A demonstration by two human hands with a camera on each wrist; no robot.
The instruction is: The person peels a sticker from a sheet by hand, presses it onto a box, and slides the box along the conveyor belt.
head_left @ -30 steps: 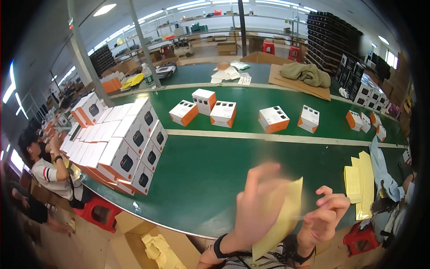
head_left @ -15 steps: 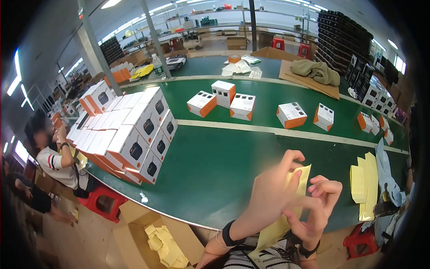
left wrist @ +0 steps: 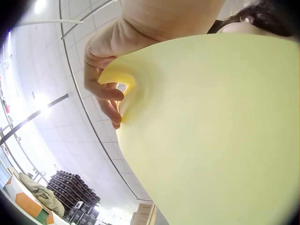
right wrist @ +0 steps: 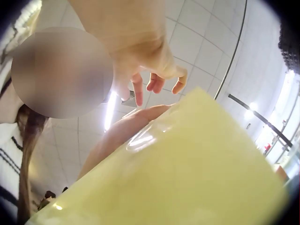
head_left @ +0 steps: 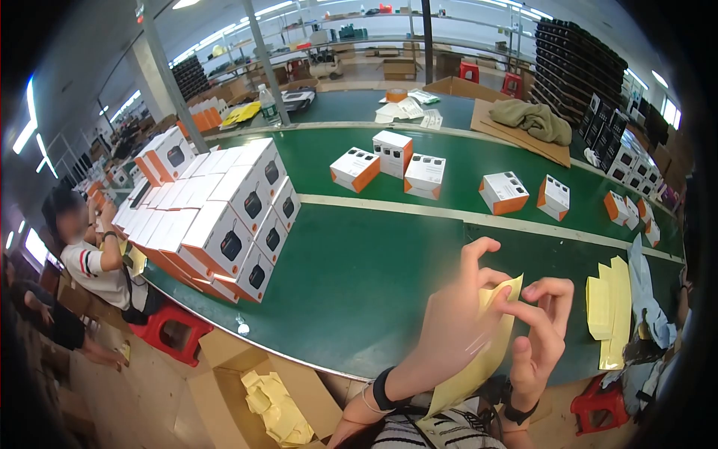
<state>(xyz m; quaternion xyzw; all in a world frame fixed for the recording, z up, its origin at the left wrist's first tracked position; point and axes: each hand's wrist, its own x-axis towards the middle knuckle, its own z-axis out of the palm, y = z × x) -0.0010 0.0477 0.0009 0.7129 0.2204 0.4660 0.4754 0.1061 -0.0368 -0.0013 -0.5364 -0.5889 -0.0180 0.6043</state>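
In the head view my left hand [head_left: 464, 314] pinches the upper edge of a glossy yellow sheet [head_left: 479, 367] above the front of the green table. The left wrist view shows the sheet [left wrist: 211, 126] bending where the thumb and fingers [left wrist: 110, 93] grip it. My right hand [head_left: 542, 333] is raised on the sheet's right side, its fingers bent and spread and its index fingertip near the sheet's top edge. From the right wrist, the right hand's fingers [right wrist: 154, 82] hang loosely curled with nothing between them, above the sheet [right wrist: 187, 168].
White-and-orange boxes form a stack [head_left: 217, 209] at left; several more boxes [head_left: 425, 176] stand across the table [head_left: 359, 277]. Yellow sheets [head_left: 617, 314] lie at right beside grey plastic [head_left: 647, 292]. A carton [head_left: 224, 382] holds crumpled yellow sheets. Another person [head_left: 93, 258] sits at far left.
The left hand, blurred a second ago, now shows a steadier pinch with a finger raised. The right hand came close to the sheet, then its thumb moved away from it. The head view shifted slightly.
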